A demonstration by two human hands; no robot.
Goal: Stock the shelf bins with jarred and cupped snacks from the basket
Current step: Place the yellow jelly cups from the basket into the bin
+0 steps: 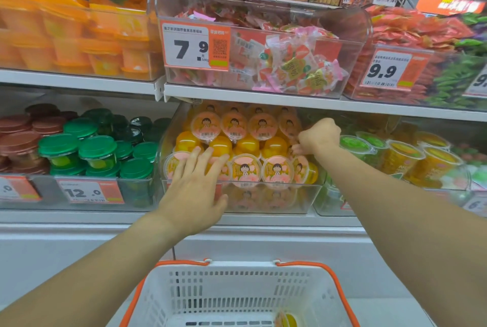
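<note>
A clear shelf bin (311,196) on the lower shelf holds several yellow jelly cups (276,171) with pink cartoon lids, stacked in rows. My left hand (195,189) lies flat with straight fingers, touching the front row of cups at the bin's left side. My right hand (319,136) is at the bin's right end, fingers curled round a cup (291,126) wedged among the upper rows; the grip is mostly hidden by the fist. Below, a white basket (237,289) with orange handles holds one yellow cup (287,321) at its bottom right.
Left of the bin stand green-lidded jars (97,148) and brown-lidded ones (18,140). To the right are more yellow and green cups (400,154). The shelf above carries bins of orange cups (66,33) and wrapped sweets (290,65), its edge just over my right hand.
</note>
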